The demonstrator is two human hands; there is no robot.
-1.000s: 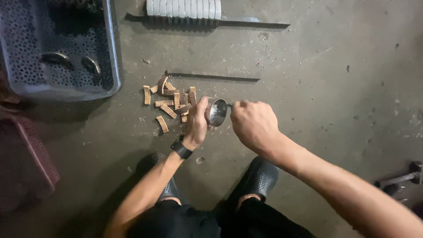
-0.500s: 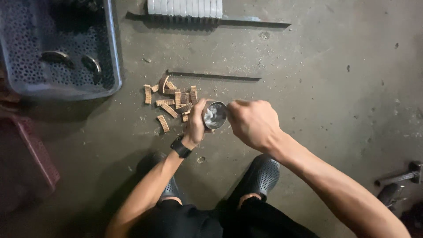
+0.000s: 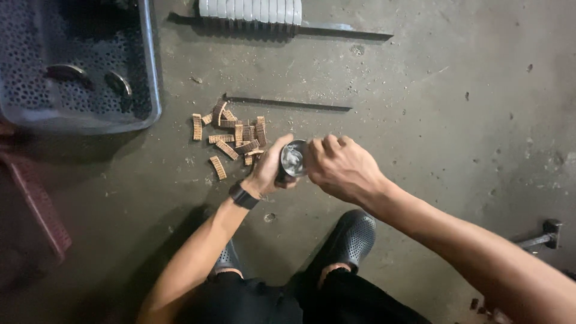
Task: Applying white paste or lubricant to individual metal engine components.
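My left hand [image 3: 270, 171] grips a small round shiny metal part [image 3: 293, 161] low over the concrete floor; a dark watch sits on that wrist. My right hand [image 3: 342, 168] is closed against the part's right side, fingers curled over its rim; whatever the fingers pinch is hidden. Just left of my hands lies a loose pile of several small brown ridged strips [image 3: 231, 137].
A blue perforated plastic crate [image 3: 147, 90] holding two curved metal pieces [image 3: 90, 78] stands at the top left. A thin dark rod [image 3: 288, 103] lies beyond the strips, and a row of grey metal plates on a bar [image 3: 249, 9] at the top edge. My dark shoes [image 3: 354, 237] are below.
Both hands have drawn together on the metal part and shifted slightly down; the right hand now covers more of it.
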